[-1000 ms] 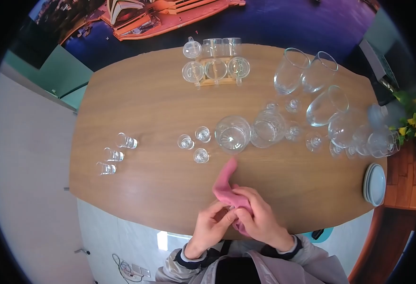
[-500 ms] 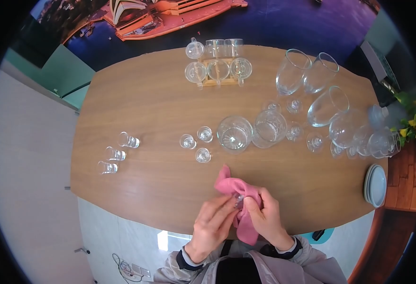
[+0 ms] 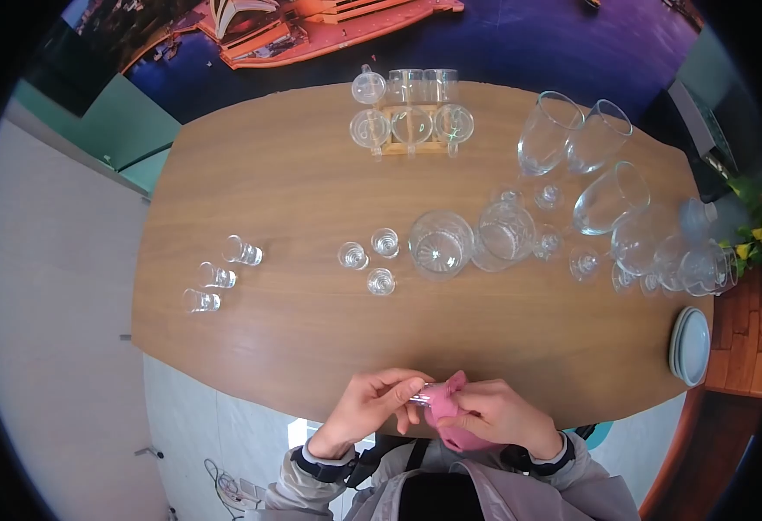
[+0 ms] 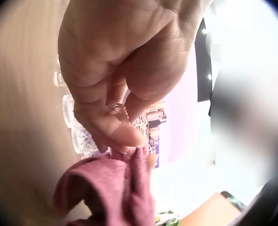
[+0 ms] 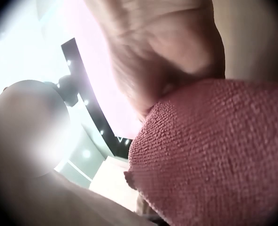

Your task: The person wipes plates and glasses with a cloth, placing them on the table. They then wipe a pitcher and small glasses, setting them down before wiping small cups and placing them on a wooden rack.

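Low at table edge, small glass (image 3: pixel 422 398) pinched between hands (left (image 3: pixel 372 406), right (image 3: pixel 495 415) gripping cloth (image 3: pixel 448 410))

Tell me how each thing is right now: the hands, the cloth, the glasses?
left hand: pinches a small glass
right hand: grips the pink cloth
pink cloth: bunched against the small glass
three shot glasses: upright, apart
wine glasses: upright
plates: stacked
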Action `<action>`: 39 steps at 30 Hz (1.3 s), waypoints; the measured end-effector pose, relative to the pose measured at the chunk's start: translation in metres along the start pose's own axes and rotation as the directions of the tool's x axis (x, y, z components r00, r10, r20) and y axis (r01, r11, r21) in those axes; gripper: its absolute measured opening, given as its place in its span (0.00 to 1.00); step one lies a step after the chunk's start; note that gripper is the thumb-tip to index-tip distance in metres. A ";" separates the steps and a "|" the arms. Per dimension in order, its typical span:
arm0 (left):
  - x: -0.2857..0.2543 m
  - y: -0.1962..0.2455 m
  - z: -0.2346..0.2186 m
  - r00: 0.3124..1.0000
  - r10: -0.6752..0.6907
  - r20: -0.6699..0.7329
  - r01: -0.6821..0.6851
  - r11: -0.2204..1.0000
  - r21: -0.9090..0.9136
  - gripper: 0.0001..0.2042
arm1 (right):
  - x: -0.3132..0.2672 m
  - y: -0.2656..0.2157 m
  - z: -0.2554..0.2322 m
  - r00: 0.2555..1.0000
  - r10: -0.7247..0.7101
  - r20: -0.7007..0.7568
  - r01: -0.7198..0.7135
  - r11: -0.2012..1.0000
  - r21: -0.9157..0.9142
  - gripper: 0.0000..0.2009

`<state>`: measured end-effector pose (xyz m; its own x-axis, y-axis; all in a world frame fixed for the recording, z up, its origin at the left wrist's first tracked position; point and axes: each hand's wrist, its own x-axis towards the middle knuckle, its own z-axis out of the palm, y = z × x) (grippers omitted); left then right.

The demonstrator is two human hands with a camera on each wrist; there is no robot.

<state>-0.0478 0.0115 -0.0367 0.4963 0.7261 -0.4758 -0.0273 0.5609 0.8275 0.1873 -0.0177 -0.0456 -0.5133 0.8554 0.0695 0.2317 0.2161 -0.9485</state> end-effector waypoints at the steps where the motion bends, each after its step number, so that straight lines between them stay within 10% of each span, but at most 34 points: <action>1: 0.001 0.001 0.000 0.999 -0.031 0.011 0.032 0.999 -0.019 0.13 | 0.000 -0.001 -0.001 1.000 -0.001 0.001 0.001 1.000 0.003 0.11; 4: 0.001 0.000 0.003 0.995 -0.093 0.022 0.094 0.994 -0.056 0.12 | -0.003 0.004 -0.003 0.991 -0.129 0.031 0.133 0.967 -0.216 0.10; 6: 0.003 -0.004 0.017 0.921 0.387 -0.038 -0.380 0.916 0.129 0.12 | -0.015 0.013 0.001 0.980 0.193 0.047 -0.195 0.980 0.034 0.12; 7: 0.006 -0.005 0.018 0.920 0.389 -0.047 -0.380 0.915 0.134 0.12 | -0.013 0.012 0.004 0.981 0.186 0.054 -0.188 0.981 0.038 0.12; 10: 0.015 0.002 0.017 0.637 0.677 0.370 -0.700 0.306 0.645 0.15 | -0.011 0.011 0.006 0.851 0.525 0.002 -0.353 0.569 0.743 0.19; 14: 0.011 0.000 0.022 0.715 0.611 0.341 -0.640 0.373 0.672 0.18 | -0.013 0.014 0.011 0.844 0.536 -0.023 -0.334 0.559 0.759 0.17; 19: 0.004 0.000 0.022 0.898 0.434 0.069 -0.374 0.673 0.638 0.21 | -0.007 -0.002 0.005 0.929 0.352 -0.118 -0.308 0.909 0.281 0.11; 23: 0.000 -0.005 -0.011 0.845 0.529 0.082 -0.418 0.558 0.717 0.21 | -0.002 -0.004 0.001 0.953 0.207 -0.221 -0.176 0.973 0.148 0.11; 25: 0.002 -0.020 -0.040 0.801 0.488 -0.347 -0.227 0.784 0.578 0.21 | -0.003 0.002 0.005 0.933 0.199 -0.298 -0.132 0.964 0.230 0.11; 27: 0.010 -0.011 -0.052 0.739 0.495 -0.456 -0.341 0.860 0.380 0.19 | -0.003 0.001 0.006 0.909 0.198 -0.368 -0.082 0.949 0.306 0.11; 39: 0.060 -0.005 -0.069 0.731 0.489 -0.475 -0.390 0.871 0.298 0.21 | -0.009 -0.005 -0.002 0.867 0.096 -0.489 -0.089 0.995 0.036 0.07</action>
<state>-0.0774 0.0795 -0.0904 -0.0623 0.9945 -0.0846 0.0414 0.0873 0.9953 0.1923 -0.0255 -0.0406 -0.0185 0.9925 0.1208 0.2464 0.1216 -0.9615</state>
